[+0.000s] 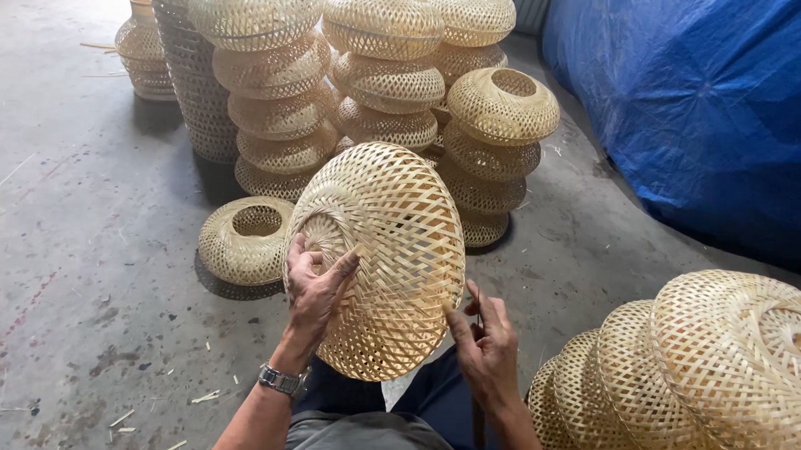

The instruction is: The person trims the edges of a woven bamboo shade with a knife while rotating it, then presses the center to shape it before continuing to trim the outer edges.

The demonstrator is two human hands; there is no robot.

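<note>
You hold a woven bamboo shade tilted on edge over your lap, and everything else sits around it. Your left hand lies spread against its near face, fingers open and pressed flat on the weave beside the round opening, a wristwatch on that wrist. Your right hand meets the shade's lower right rim, thumb tip touching the edge; its other fingers curl around a thin dark tool, though how tightly you cannot tell. To the right of the shade, a row of similar shades leans stacked on its side. Just left of it, a single small shade rests on the concrete floor. Behind it rise tall stacks of shades, and far right behind lies a blue tarpaulin.
</note>
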